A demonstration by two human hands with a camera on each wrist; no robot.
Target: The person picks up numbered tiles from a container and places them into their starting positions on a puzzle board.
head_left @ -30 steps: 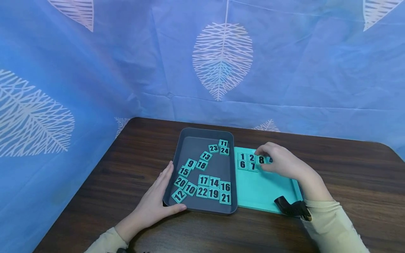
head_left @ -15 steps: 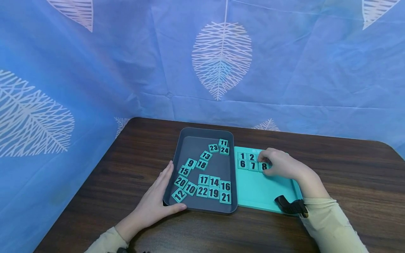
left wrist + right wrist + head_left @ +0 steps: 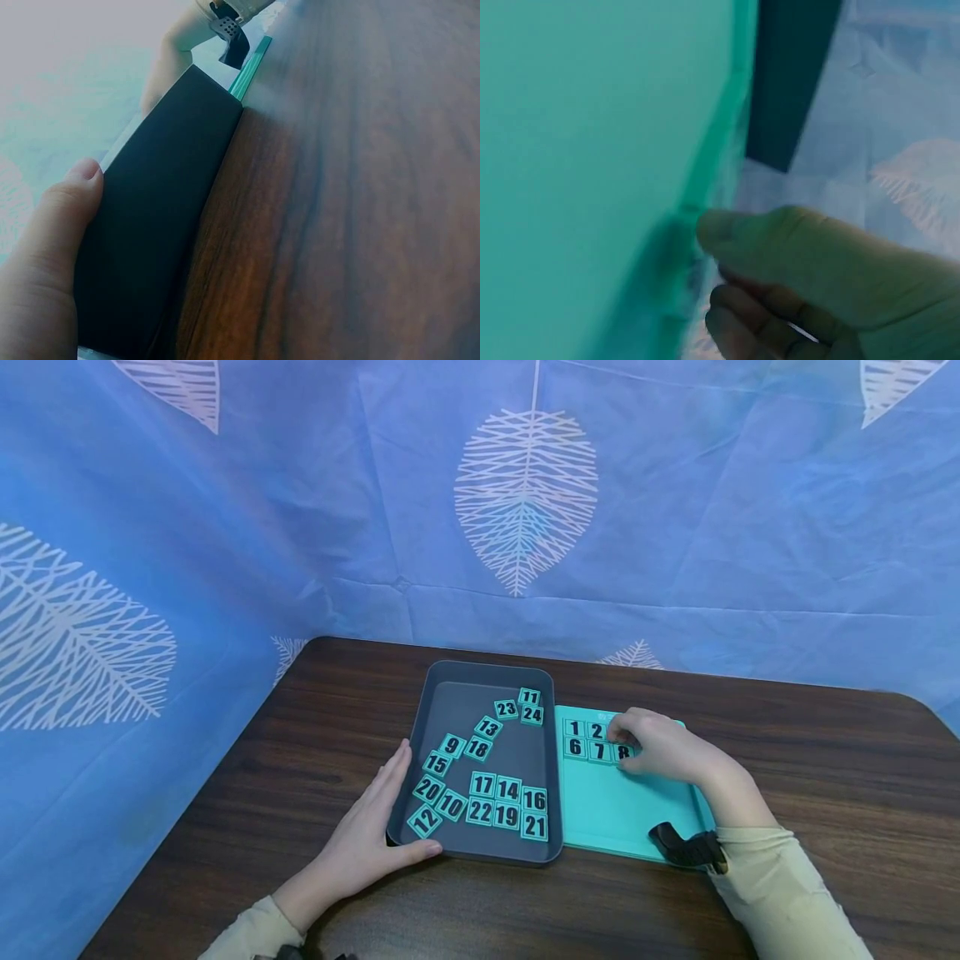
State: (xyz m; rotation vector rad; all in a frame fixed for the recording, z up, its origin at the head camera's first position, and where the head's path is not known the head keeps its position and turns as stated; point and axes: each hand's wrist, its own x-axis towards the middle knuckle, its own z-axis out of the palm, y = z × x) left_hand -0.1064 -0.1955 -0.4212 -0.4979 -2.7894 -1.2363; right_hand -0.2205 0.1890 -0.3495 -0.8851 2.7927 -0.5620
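Note:
Several teal number tiles lie in a dark grey tray [image 3: 457, 702], whose wall [image 3: 157, 202] fills much of the left wrist view. Against that tray's left side and front edge rests my left hand [image 3: 356, 847], fingers straight, thumb [image 3: 56, 225] on the front wall. To the right is a teal board [image 3: 615, 814] with tiles 1, 2, 6 and 7 in rows at its far left. Beside tile 7, my right hand [image 3: 671, 753] pinches tile 8 [image 3: 622, 752] between thumb and fingers. It hides the board right of tile 2. The right wrist view shows the thumb [image 3: 757, 236] at the board [image 3: 592, 150].
The tray and board stand side by side on a dark wooden table [image 3: 810, 735]. A blue curtain [image 3: 675, 527] with white leaf patterns hangs behind and to the left. A black strap [image 3: 686, 847] is on my right wrist, over the board's front right corner.
My right hand has brought tile 8 down toward the front, from the first row into the second, then slightly left against tile 7. My left hand has stayed on the tray.

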